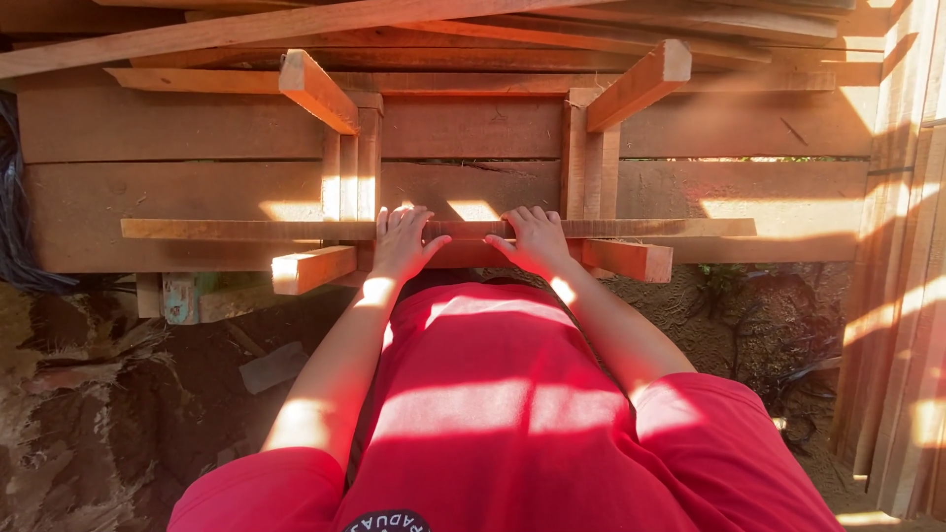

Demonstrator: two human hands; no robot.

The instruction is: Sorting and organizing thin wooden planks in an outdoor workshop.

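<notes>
Across wooden frame [325, 94], slat [246, 230] lies left-right; both hands [402, 239] [535, 236] grip it.

Warm, low sunlight comes in from the right, laying bright bands across the red shirt [493, 414], the forearms and the stacked wooden planks [473, 128], with deep striped shadows between them. The brightest patches glare almost white on the right-hand boards [902, 296], while the dirt ground [118, 414] lies dim. Focus is sharp; straight edges bow slightly toward the frame's borders
</notes>
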